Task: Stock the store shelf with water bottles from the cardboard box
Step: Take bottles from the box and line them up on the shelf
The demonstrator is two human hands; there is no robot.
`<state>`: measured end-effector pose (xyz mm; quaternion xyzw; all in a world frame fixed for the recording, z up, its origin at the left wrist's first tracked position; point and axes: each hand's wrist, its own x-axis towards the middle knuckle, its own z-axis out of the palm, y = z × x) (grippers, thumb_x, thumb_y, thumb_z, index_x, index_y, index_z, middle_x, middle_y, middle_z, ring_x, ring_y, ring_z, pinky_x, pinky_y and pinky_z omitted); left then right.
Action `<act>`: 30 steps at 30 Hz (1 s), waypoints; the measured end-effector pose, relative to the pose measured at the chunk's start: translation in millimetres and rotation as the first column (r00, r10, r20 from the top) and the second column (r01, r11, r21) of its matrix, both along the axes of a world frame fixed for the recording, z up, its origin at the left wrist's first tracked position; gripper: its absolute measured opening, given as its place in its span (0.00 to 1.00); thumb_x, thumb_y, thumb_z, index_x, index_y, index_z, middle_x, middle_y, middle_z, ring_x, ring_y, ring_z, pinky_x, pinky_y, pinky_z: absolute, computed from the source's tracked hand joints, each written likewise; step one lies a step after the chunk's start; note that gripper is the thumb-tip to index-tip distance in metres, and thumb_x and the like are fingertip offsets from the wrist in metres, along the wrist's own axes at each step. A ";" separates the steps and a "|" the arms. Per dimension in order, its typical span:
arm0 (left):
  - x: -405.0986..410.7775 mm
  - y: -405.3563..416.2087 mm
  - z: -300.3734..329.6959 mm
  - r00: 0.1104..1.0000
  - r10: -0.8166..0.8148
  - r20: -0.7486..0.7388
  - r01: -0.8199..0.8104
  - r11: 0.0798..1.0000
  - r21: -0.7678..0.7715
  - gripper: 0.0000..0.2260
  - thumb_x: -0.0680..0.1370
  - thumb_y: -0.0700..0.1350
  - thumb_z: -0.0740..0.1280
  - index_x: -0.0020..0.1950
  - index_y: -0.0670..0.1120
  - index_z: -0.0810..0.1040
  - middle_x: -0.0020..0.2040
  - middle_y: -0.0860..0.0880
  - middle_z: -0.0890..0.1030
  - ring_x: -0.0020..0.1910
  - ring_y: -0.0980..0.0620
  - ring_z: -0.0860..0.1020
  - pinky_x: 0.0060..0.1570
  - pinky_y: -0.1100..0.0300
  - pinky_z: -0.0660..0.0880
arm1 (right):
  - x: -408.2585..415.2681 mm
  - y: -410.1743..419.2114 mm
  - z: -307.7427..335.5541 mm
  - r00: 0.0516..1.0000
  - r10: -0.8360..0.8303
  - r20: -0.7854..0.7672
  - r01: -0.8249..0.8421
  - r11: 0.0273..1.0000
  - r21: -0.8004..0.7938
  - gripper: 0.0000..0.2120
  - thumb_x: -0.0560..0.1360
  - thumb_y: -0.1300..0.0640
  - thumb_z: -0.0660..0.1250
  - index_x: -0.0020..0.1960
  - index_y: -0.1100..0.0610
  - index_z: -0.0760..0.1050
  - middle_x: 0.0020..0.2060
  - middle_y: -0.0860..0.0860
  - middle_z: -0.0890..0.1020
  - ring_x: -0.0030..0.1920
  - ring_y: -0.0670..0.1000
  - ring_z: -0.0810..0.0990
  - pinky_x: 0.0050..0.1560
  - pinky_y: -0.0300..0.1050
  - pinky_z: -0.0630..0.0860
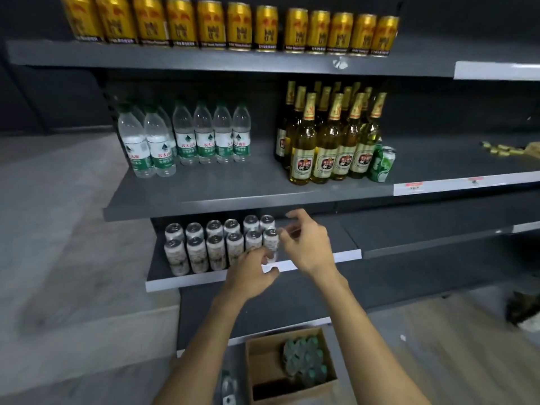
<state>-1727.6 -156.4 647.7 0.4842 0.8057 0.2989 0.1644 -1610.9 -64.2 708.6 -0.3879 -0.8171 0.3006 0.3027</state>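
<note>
Cardboard box [264, 372]: brown, open-topped, on the floor at the shelving's foot; green-capped water bottles packed upright in its right half, left half bare.
Loose bottle [228, 387]: clear plastic, blurred, on the floor just left of the box.
Left hand [248, 276]: bare, fingers loosely curled, holding nothing, in front of the lower shelf's edge.
Right hand [306, 247]: bare, fingers spread, empty, just beside the rightmost white can.
White cans [216, 247]: two rows, metal, pale printed wraps; writing unreadable.
Water bottles [187, 138]: middle shelf [204, 197], left side; clear ribbed plastic, green-and-white labels with Chinese print; well above both hands.
Glass bottles [330, 138]: amber, gold foil necks, red-crested labels.
Gold cans [233, 24]: top shelf, one row.
</note>
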 end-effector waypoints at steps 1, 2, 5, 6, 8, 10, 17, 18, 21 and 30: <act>9.5 8.9 -5.5 1.000 0.002 0.016 -0.002 1.000 -0.014 0.11 0.74 0.52 0.68 0.55 0.53 0.78 0.49 0.58 0.78 0.51 0.51 0.79 0.49 0.54 0.76 | 11.2 11.2 -4.6 1.000 0.007 0.012 -0.007 1.000 0.010 0.14 0.74 0.51 0.68 0.59 0.49 0.72 0.42 0.44 0.82 0.45 0.50 0.81 0.48 0.50 0.79; 18.9 17.4 -10.2 1.000 0.014 0.028 -0.013 1.000 -0.027 0.12 0.75 0.53 0.68 0.57 0.53 0.78 0.49 0.58 0.77 0.52 0.51 0.79 0.50 0.54 0.76 | 21.9 22.6 -9.6 1.000 0.017 0.024 -0.017 1.000 0.019 0.14 0.74 0.50 0.68 0.59 0.49 0.72 0.41 0.43 0.81 0.44 0.50 0.81 0.47 0.49 0.79; 42.6 40.4 -23.8 0.995 0.063 0.077 -0.057 0.996 -0.072 0.11 0.76 0.54 0.67 0.57 0.55 0.76 0.51 0.58 0.77 0.52 0.53 0.78 0.51 0.53 0.75 | 44.6 53.8 -25.7 0.997 0.058 0.051 -0.059 0.998 0.013 0.16 0.75 0.51 0.70 0.61 0.51 0.73 0.40 0.43 0.80 0.43 0.50 0.81 0.45 0.48 0.79; 49.0 45.5 -28.1 0.993 0.075 0.089 -0.068 0.994 -0.085 0.10 0.76 0.54 0.67 0.57 0.55 0.76 0.52 0.57 0.77 0.53 0.53 0.77 0.52 0.53 0.75 | 48.5 61.9 -31.9 0.995 0.077 0.061 -0.077 0.997 -0.002 0.17 0.75 0.52 0.70 0.62 0.52 0.73 0.41 0.44 0.80 0.44 0.50 0.81 0.45 0.48 0.78; 59.8 52.3 -37.3 0.990 0.101 0.098 -0.090 0.990 -0.109 0.07 0.77 0.55 0.66 0.54 0.57 0.75 0.51 0.57 0.78 0.52 0.54 0.77 0.50 0.53 0.76 | 53.1 74.1 -45.5 0.990 0.122 0.075 -0.119 0.992 -0.040 0.17 0.75 0.52 0.70 0.62 0.52 0.72 0.42 0.45 0.81 0.44 0.50 0.81 0.45 0.47 0.78; 68.2 56.3 -47.6 0.983 0.134 0.124 -0.117 0.984 -0.134 0.07 0.77 0.55 0.66 0.53 0.57 0.75 0.51 0.57 0.78 0.51 0.55 0.78 0.50 0.54 0.76 | 54.4 82.0 -60.1 0.983 0.164 0.077 -0.158 0.984 -0.083 0.17 0.75 0.53 0.70 0.62 0.53 0.72 0.43 0.46 0.81 0.44 0.50 0.81 0.45 0.47 0.79; 76.2 75.3 -107.1 0.964 0.200 0.176 -0.151 0.954 -0.258 0.09 0.76 0.54 0.68 0.55 0.56 0.77 0.50 0.56 0.82 0.52 0.51 0.81 0.53 0.53 0.78 | 55.5 103.9 -128.9 0.977 0.147 0.157 -0.114 0.973 -0.200 0.14 0.75 0.51 0.69 0.60 0.50 0.73 0.42 0.45 0.81 0.44 0.49 0.80 0.47 0.47 0.78; 75.0 76.2 -117.8 0.965 0.197 0.174 -0.146 0.952 -0.270 0.10 0.76 0.54 0.68 0.55 0.55 0.77 0.51 0.55 0.82 0.52 0.51 0.81 0.53 0.53 0.78 | 56.4 105.3 -139.9 0.974 0.137 0.180 -0.097 0.971 -0.218 0.14 0.75 0.51 0.69 0.60 0.50 0.73 0.42 0.44 0.80 0.44 0.49 0.80 0.48 0.46 0.78; 74.1 76.8 -147.5 0.967 0.159 0.197 -0.103 0.957 -0.270 0.09 0.76 0.51 0.69 0.54 0.51 0.78 0.49 0.51 0.83 0.49 0.50 0.81 0.51 0.52 0.79 | 61.6 107.8 -165.3 0.954 0.163 0.252 -0.097 0.962 -0.257 0.16 0.76 0.51 0.69 0.62 0.51 0.73 0.46 0.45 0.80 0.46 0.50 0.81 0.49 0.46 0.78; 60.9 98.2 -214.2 0.974 0.004 0.227 0.057 0.964 -0.261 0.05 0.77 0.46 0.68 0.49 0.45 0.78 0.43 0.47 0.82 0.42 0.48 0.79 0.45 0.51 0.78 | 75.9 117.8 -230.1 0.929 0.146 0.341 -0.030 0.946 -0.323 0.17 0.76 0.50 0.70 0.63 0.51 0.71 0.51 0.47 0.80 0.49 0.47 0.79 0.48 0.44 0.79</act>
